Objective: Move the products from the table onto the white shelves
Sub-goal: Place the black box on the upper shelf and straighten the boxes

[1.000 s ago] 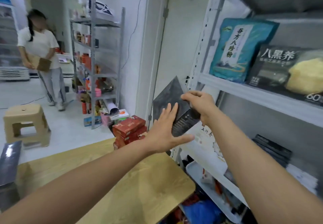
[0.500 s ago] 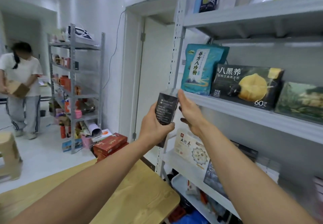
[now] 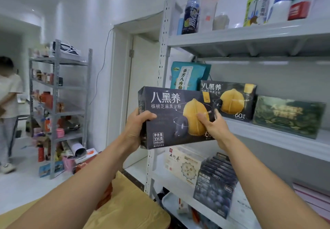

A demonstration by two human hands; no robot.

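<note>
My left hand is wrapped round the left end of the black box, thumb on the front, and my right hand has the right end, thumb on the front too. The box is up in the air facing me, just in front of the white shelf, partly covering a teal bag and a matching box standing there. A green box sits further right, and the wooden table is down under my arms.
</note>
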